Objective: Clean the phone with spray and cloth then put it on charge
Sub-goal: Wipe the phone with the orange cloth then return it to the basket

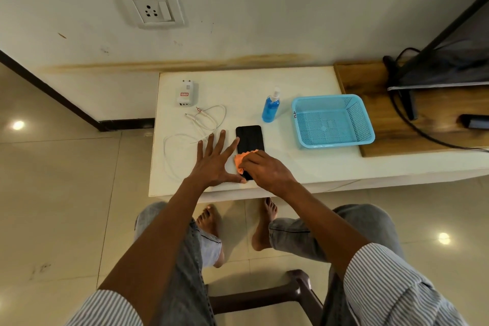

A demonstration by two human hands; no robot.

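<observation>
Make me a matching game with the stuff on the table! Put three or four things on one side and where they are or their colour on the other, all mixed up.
Things:
1. spray bottle
2. cloth
3. basket
4. charger

Clues:
A. orange, under the right hand on the phone
B. white, at the back of the table, nearest the wall socket
C. light blue, nothing in it
D. standing upright, filled with blue liquid

Pairs: 1-D, 2-A, 3-C, 4-B
</observation>
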